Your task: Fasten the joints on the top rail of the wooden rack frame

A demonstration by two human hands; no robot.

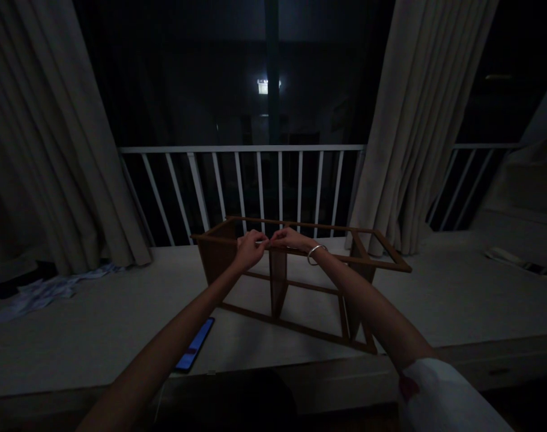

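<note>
A brown wooden frame shelf stands on a pale platform in dim light. Both my hands meet at the middle of its top front rail, above the centre upright. My left hand is curled with fingers pinched together on something small I cannot make out. My right hand, with a silver bangle on the wrist, has its fingers closed toward the left hand at the same spot on the rail. What lies between the fingertips is too dark to tell.
A phone with a lit screen lies on the platform near its front edge, under my left forearm. Crumpled paper or cloth lies at the left. A white railing and curtains stand behind the shelf.
</note>
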